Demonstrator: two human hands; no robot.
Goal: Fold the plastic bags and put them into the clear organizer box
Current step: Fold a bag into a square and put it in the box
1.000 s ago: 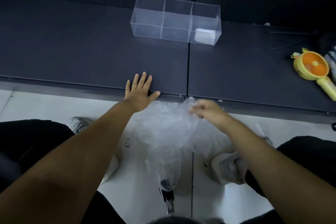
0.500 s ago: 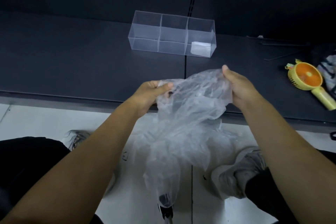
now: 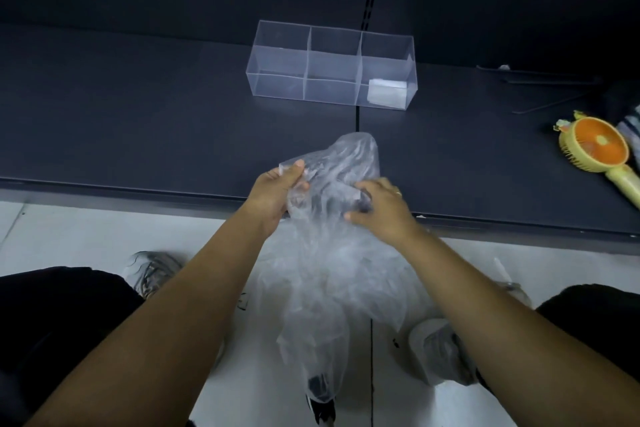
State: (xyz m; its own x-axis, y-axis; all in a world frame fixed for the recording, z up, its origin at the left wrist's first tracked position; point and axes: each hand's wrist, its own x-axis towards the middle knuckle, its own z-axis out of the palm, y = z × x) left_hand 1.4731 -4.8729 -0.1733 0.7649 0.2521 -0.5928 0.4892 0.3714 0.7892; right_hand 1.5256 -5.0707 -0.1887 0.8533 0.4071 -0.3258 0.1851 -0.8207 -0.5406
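You are only starting the fold: your left hand [image 3: 277,192] pinches the plastic bag [image 3: 332,218] by its top edge, your right hand [image 3: 379,210] fingers clutch its middle over the desk [image 3: 138,121] edge, so next flatten it before the clear organizer box [image 3: 330,68].

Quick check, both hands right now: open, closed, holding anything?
Left hand: closed, pinching the crumpled clear plastic bag at its upper left edge.
Right hand: closed on the same bag, fingers curled into the plastic.
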